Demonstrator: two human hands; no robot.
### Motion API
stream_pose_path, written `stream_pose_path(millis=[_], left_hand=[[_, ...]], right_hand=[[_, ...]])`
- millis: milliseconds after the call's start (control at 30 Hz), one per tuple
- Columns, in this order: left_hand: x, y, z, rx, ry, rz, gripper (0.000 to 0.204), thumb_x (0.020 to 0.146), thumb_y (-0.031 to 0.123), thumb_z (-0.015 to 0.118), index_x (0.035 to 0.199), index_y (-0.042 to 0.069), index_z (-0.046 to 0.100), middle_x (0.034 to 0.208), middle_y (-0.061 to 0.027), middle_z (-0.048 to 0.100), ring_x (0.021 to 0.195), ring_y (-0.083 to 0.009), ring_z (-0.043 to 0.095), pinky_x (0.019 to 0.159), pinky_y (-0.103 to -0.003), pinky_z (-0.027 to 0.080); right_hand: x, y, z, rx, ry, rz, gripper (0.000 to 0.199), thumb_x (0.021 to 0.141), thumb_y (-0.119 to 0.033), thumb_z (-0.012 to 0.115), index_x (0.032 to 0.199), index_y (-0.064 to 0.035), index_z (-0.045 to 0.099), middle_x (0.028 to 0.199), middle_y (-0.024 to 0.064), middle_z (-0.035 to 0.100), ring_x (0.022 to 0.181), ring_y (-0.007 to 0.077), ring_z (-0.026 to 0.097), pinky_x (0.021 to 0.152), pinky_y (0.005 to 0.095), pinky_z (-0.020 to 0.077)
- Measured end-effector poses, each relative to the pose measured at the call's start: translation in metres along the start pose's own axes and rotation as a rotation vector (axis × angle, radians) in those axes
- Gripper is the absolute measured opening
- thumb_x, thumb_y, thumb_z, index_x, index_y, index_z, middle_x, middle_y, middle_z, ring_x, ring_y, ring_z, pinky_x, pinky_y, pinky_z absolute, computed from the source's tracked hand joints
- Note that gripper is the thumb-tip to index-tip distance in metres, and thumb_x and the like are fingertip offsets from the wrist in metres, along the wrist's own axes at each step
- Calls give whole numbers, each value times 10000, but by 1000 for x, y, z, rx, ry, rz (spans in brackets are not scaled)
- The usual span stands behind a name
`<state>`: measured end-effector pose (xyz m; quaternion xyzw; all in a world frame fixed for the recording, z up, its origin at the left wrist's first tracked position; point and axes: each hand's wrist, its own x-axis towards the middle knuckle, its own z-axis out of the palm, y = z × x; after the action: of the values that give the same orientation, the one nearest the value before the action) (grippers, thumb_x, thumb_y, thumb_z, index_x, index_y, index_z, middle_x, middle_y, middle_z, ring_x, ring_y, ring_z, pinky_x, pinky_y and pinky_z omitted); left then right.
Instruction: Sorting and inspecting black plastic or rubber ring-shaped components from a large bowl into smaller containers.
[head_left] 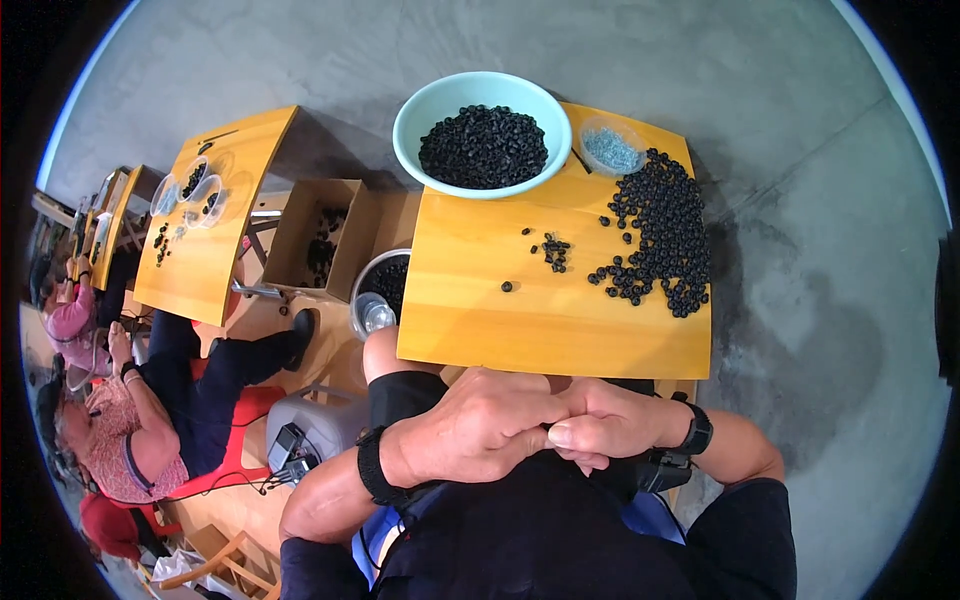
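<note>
Both hands are pulled in close to the body, just below the near edge of the small wooden table (470, 330). The left hand (478, 425) is curled into a loose fist and the right hand (612, 420) is pressed up against it, fingers of both folded together where they meet. There might be a tiny dark piece pinched between the fingertips there, but honestly it's too small and hidden to say, so I can't tell if either hand is actually gripping anything. Each wrist has a black band on it. Up on the table, a big spread of small black rings (662, 235) sits on the right side, with a little cluster (555, 250) and a few strays nearer the middle, all well apart from the hands. At the far edge there's a teal bowl (415, 130) heaped with more of the black pieces, and just beside it a small clear dish (612, 150) with pale bluish bits. Off the table's left side, a bucket (378, 290) and a cardboard box (318, 235) sit on the floor. Another person (150, 420) sits further left at a second wooden table (210, 260).
</note>
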<state>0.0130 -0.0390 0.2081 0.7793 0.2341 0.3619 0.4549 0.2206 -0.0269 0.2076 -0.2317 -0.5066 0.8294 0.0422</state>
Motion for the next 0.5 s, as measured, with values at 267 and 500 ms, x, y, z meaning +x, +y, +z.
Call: stream_pose_path(millis=[267, 500], left_hand=[[0, 1, -3, -94, 3, -50, 255, 752, 14, 709, 1002, 50, 675, 688, -102, 563, 652, -296, 574, 573, -375, 434], [-6, -22, -1, -385, -109, -285, 132, 817, 15, 699, 949, 25, 692, 761, -65, 608, 684, -158, 574, 615, -288, 434]], right_hand=[[3, 3, 13, 102, 112, -37, 311, 959, -219, 426, 710, -44, 487, 548, -10, 476, 431, 94, 489, 482, 287, 494], [11, 37, 12, 299, 189, -63, 311, 936, -233, 470, 686, -47, 457, 555, 15, 400, 451, 146, 481, 567, 376, 547]])
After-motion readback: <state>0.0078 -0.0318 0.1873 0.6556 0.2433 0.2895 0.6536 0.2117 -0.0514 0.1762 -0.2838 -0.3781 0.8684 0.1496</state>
